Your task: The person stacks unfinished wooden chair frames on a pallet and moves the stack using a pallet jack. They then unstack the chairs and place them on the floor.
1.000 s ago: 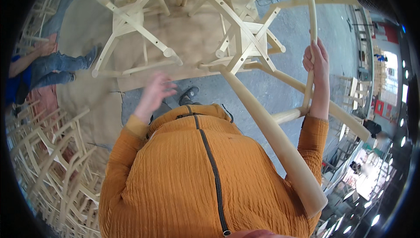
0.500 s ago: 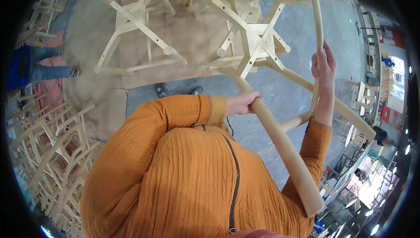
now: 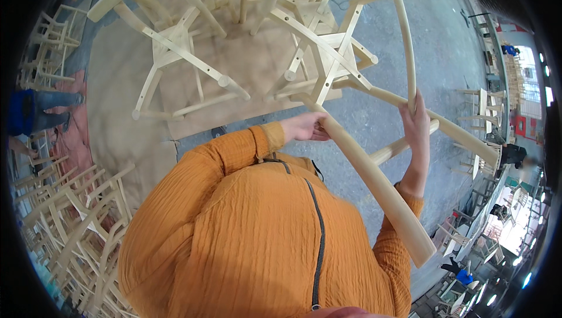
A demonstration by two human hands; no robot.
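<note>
In front of me is a pale, bare-wood chair frame point(image 3: 374, 186) with a thick leg running toward my right side and a crossed brace point(image 3: 335, 60) with dark holes. My left hand point(image 3: 305, 127) is closed on the thick leg near its upper end; part of its fingers is hidden by the wood. On the right, my right hand point(image 3: 416, 124) closes round a thin curved rail point(image 3: 404, 37) of the frame, where that rail nears a short crossbar point(image 3: 389, 150). A second leg point(image 3: 462, 136) slants away behind my right wrist.
Another pale chair frame point(image 3: 170, 54) rests on brown sheeting point(image 3: 123, 66) ahead left. Several chair frames point(image 3: 76, 224) are stacked at lower left. A person in blue point(image 3: 44, 107) stands at far left. More chairs point(image 3: 483, 104) line the right side of the grey floor.
My right hand has come down and left along with the curved rail, nearer the crossbar. My left hand has shifted slightly left and up. The frame's near leg end has risen a little.
</note>
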